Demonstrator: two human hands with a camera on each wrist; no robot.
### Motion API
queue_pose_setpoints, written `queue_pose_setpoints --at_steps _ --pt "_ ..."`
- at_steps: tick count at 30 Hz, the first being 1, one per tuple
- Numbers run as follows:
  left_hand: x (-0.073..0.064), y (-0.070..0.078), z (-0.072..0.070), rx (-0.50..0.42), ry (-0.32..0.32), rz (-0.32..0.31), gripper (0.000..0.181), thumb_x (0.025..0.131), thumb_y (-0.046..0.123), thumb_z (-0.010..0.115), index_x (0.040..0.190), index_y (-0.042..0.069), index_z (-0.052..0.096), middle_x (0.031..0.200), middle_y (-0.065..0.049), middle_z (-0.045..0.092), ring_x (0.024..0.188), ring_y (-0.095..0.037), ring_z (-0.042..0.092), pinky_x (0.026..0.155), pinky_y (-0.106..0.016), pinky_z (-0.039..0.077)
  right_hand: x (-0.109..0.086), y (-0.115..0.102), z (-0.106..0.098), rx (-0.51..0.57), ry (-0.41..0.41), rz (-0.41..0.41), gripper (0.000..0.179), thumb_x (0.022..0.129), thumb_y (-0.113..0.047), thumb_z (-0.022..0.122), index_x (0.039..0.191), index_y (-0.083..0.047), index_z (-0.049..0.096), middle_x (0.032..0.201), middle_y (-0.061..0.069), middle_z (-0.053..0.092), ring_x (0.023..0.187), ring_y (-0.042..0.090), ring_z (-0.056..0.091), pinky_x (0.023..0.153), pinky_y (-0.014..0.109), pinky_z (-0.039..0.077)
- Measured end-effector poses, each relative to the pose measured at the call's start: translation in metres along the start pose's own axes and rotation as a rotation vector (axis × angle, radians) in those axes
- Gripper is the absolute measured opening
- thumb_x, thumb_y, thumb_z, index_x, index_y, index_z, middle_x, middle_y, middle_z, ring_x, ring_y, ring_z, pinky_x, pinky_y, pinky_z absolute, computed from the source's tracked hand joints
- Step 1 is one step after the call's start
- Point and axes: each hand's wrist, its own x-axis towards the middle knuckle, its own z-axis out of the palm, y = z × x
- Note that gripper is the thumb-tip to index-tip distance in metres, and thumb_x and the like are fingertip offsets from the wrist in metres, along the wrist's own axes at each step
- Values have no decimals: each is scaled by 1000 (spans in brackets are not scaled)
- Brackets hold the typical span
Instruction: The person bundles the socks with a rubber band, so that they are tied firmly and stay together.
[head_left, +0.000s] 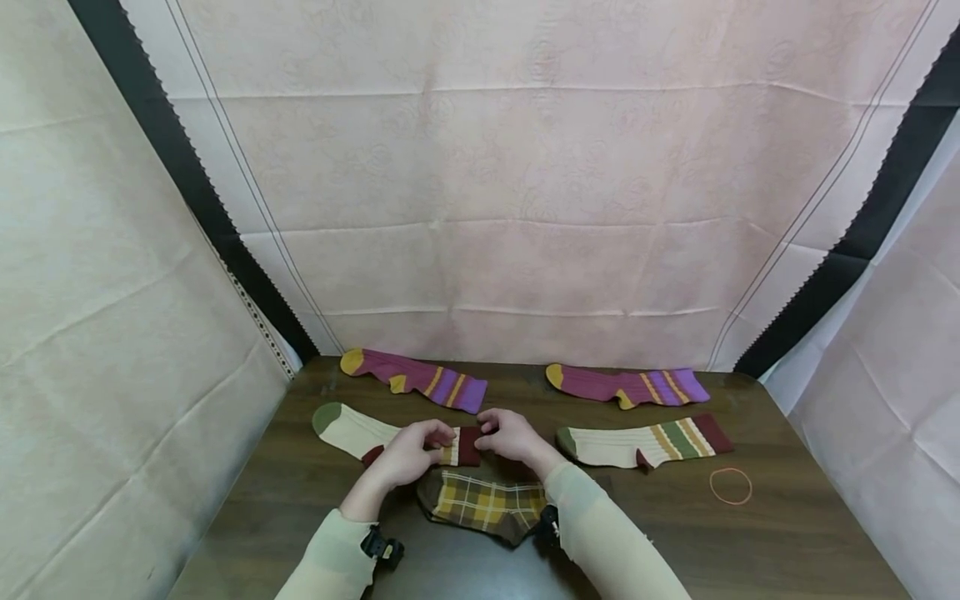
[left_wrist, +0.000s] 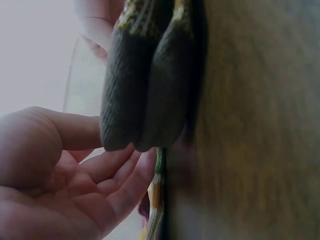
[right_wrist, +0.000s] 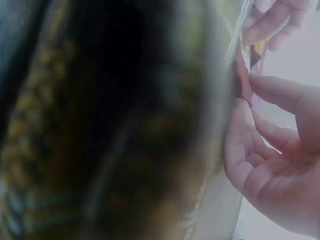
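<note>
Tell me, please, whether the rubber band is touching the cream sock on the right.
Apart: the head view shows bare tabletop between the rubber band and the maroon cuff of the cream sock.

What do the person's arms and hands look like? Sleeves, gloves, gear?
The pale cream, faintly greenish long left sleeve matches the right sleeve. The left hand and right hand wear no gloves. A small, blocky black left wrist device shows, plus a black right wrist device, partly hidden; any markings are too small to read.
</note>
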Motion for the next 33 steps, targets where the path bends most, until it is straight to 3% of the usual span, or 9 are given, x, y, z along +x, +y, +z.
queue_pose_setpoints --at_steps 5,13,18,23,33 --pt "0 -3 0 -18 -6 5 25 100 -6 65 122 5 72 118 -7 72 111 -27 66 99 -55 52 2 0 3 -78 23 -10 38 93 -13 84 127 -2 71 106 7 69 92 20 60 82 37 52" --pt "-2 -7 -2 -52 -10 11 25 100 -6 66 123 5 72 119 -6 72 113 -27 66 101 -56 51 -1 -5 6 -73 40 -2 31 89 -9 86 114 0 70 102 8 67 91 20 59 88 41 52" --pt "-7 -11 -9 -92 -14 18 24 102 -2 67 125 2 71 121 -10 72 111 -27 66 96 -51 54 0 -4 9 -82 40 -4 29 91 -11 85 113 -1 69 103 6 66 94 20 60 90 43 52" --pt "-14 -18 -24 -109 27 -4 23 103 1 66 127 1 70 123 -14 71 108 -27 68 88 -43 58 -1 -2 11 -102 20 -1 29 94 -14 84 116 -3 69 105 5 65 96 20 59 91 45 52" --pt "-33 -47 -72 0 154 -111 21 101 3 70 122 5 72 114 -6 74 104 -22 68 89 -44 57 -4 -2 7 -103 5 -6 28 95 -12 82 117 -2 68 108 6 64 98 22 57 92 47 50"
